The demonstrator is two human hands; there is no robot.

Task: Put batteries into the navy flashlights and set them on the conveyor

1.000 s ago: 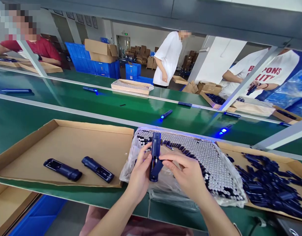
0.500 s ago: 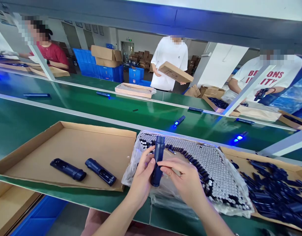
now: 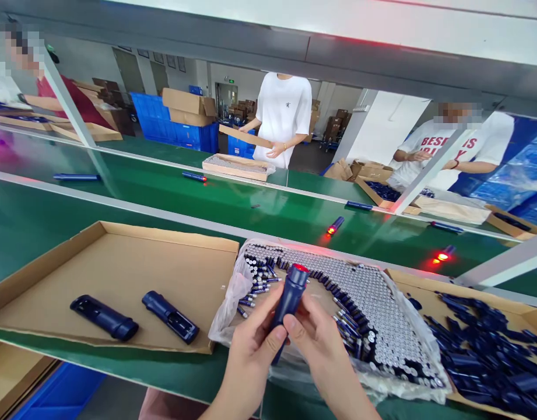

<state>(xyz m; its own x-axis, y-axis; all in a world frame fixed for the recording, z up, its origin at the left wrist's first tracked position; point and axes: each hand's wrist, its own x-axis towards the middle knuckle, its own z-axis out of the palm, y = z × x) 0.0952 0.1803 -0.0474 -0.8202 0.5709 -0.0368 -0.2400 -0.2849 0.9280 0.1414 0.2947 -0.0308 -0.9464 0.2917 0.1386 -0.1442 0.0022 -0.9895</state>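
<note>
A dark blue flashlight is held between both hands, tilted, its head up and glowing red. My left hand is closed round the lower body from the left, thumb on the near side. From the right, my right hand grips the same body, its thumb pressed near the left thumb. Beneath the hands lies a plastic-lined tray of batteries, many standing on end and some loose on their sides. Two flashlight bodies with open battery slots, one on the left and one on the right, lie in a cardboard tray.
Dark blue plastic parts fill a carton at the right. Beyond a pale rail, several flashlights lie on the green belt, a red-lit one among them. Across it stand people, one in a white shirt holding a cardboard piece. A slanted post rises at right.
The flashlight has tilted its head toward me and now shines red. My right hand has shifted from pinching at its side to gripping the body. Lights on the belt went from blue to red.
</note>
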